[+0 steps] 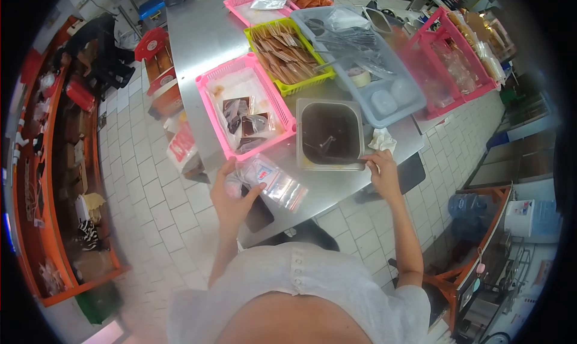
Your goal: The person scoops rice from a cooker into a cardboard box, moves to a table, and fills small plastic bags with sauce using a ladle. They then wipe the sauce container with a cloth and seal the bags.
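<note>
My left hand (233, 195) is beside a stack of clear printed plastic bags (273, 183), thumb and fingers apart around its left end. At the near right corner of a square steel container (330, 164), my right hand (383, 174) pinches the rim. Dark liquid (330, 130) fills part of the container, and a light streak shows on its surface. Just beyond the bags sits a pink basket (210, 112) with white lining and several small sachets of dark sauce (255, 123). A crumpled white tissue (382, 141) lies right of the container.
A yellow-green basket (291, 88) of filled brown sachets and a grey-blue tub (384, 67) with tape and plastic stand further back on the steel table (192, 31). A pink crate (448, 73) is at the right. Orange shelving (36, 236) lines the left side.
</note>
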Motion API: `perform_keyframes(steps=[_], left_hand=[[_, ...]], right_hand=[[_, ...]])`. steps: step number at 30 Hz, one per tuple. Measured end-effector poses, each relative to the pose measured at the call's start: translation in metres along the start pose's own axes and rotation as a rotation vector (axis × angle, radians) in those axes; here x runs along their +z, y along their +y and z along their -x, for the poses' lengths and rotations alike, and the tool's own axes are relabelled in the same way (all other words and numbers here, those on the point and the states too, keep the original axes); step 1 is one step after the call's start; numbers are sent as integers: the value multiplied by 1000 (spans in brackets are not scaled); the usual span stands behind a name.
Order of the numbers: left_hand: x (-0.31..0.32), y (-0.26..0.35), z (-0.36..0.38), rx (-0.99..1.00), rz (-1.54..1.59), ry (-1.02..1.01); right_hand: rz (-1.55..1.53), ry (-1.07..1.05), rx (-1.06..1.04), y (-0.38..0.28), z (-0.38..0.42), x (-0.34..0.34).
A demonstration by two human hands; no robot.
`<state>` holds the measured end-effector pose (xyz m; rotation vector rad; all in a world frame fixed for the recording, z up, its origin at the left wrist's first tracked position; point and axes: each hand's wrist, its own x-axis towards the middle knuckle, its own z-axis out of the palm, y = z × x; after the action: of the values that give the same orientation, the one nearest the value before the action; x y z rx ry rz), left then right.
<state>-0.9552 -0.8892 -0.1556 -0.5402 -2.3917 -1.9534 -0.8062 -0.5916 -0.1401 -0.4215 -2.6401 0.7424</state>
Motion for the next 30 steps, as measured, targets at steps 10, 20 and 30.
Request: perform_keyframes(steps=[10, 20, 30], left_hand=[[1, 3, 1, 19, -120, -7], [13, 17, 6, 36, -85, 2], [23, 29, 15, -48, -53, -40]], right_hand=[[-372, 82, 507, 7, 52, 17], [-886, 242, 857, -12, 77, 52], [-1021, 321, 808, 5, 76, 52]])
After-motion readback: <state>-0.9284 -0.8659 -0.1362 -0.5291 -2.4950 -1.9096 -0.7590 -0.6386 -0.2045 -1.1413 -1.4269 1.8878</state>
